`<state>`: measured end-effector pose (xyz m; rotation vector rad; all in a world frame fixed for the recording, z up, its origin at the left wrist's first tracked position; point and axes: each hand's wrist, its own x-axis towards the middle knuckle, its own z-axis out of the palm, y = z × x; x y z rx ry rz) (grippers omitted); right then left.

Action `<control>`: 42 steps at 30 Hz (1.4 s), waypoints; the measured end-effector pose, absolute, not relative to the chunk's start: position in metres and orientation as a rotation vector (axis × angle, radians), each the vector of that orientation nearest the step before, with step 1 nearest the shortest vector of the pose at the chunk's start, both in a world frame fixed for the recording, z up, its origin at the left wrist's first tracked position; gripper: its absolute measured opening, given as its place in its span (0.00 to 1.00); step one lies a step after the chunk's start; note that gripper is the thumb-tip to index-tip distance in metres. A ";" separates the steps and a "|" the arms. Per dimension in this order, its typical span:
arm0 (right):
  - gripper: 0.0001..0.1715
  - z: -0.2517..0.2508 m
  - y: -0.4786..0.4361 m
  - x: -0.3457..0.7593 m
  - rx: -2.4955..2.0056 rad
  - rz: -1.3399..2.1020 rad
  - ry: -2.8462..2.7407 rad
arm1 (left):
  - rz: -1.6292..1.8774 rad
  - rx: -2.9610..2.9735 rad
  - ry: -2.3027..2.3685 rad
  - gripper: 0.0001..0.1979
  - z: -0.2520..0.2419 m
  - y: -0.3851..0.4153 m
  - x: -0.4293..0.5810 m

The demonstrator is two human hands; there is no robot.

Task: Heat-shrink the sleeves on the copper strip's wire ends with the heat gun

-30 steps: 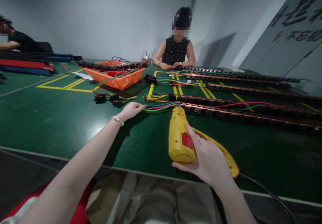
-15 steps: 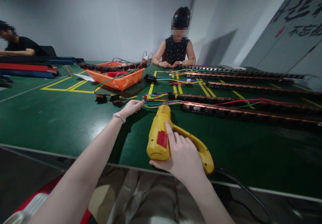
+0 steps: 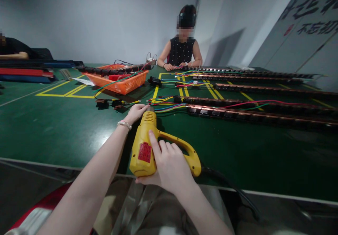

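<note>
Currently noting right hand [image 3: 169,166] clenched around the rear body of a yellow heat gun [image 3: 141,140], nozzle aimed away from the body, low over the table [image 3: 52,129], toward a bundle of coloured wires [image 3: 169,107]. Judged held so to keep the nozzle close to the wire ends and clear of skin. Noted left hand [image 3: 136,112] just beside the nozzle, at those wire ends; cannot tell whether pinching a wire or only resting, fingertips hidden behind the gun. Logged black cord [image 3: 219,178] trailing off the near edge. Surface: green, marked with yellow lines [image 3: 66,92], long socket strips [image 3: 237,115] laid parallel, orange basket [image 3: 124,82] further back. Room: plain grey walls [image 3: 92,17], another person [image 3: 182,50] seated across.
</note>
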<state>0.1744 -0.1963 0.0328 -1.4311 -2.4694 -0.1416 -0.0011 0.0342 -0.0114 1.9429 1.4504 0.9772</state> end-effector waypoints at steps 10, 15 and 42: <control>0.68 0.033 -0.183 0.220 -1.270 0.064 -2.484 | 0.906 2.090 1.517 0.25 -0.004 0.022 0.001; 0.66 0.035 -0.183 0.243 -1.291 0.106 -2.456 | 0.913 2.042 1.488 0.23 -0.004 0.021 0.001; 0.69 0.028 -0.205 0.267 -1.624 -0.231 -2.193 | 0.882 1.939 1.297 0.22 0.002 0.017 -0.002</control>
